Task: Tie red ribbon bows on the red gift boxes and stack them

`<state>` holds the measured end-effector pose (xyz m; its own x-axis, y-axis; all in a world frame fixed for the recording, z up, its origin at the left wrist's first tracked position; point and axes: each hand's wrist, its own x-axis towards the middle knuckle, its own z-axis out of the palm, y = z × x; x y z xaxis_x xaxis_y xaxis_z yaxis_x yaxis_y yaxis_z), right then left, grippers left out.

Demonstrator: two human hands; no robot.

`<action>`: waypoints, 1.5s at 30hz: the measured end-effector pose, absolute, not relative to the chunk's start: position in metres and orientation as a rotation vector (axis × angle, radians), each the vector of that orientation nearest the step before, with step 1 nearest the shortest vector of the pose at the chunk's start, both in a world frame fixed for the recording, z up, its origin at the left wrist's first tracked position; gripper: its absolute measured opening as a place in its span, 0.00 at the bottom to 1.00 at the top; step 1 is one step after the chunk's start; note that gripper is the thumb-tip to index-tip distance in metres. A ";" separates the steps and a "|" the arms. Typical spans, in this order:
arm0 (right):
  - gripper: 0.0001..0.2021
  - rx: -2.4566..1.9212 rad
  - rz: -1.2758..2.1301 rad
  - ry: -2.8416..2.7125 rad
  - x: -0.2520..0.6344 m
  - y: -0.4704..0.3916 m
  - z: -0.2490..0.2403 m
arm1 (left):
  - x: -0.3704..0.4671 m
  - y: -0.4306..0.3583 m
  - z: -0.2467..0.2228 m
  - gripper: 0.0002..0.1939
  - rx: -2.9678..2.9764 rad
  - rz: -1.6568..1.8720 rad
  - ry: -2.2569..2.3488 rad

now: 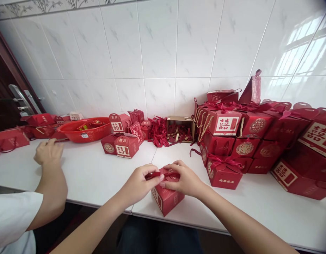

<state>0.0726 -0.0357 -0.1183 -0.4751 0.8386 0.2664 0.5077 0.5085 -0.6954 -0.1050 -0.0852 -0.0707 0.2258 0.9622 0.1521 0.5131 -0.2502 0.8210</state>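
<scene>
A small red gift box (168, 199) stands near the front edge of the white table, in front of me. My left hand (141, 181) pinches a dark red ribbon (154, 174) at the top left of the box. Over the top right, my right hand (182, 178) has its fingers closed on the ribbon where it crosses the box lid. Part of the ribbon and most of the lid are hidden under my fingers.
Stacked red boxes (244, 148) fill the right side. Behind lie loose ribbons (159, 130) and an open carton (180, 120). Smaller boxes (126, 146) and a red basket (85, 136) stand left. Another person's hand (49, 151) reaches over the table at far left.
</scene>
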 end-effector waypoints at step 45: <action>0.24 -0.538 1.320 -1.730 0.099 -0.013 0.011 | -0.097 -0.048 0.047 0.23 1.741 1.105 0.885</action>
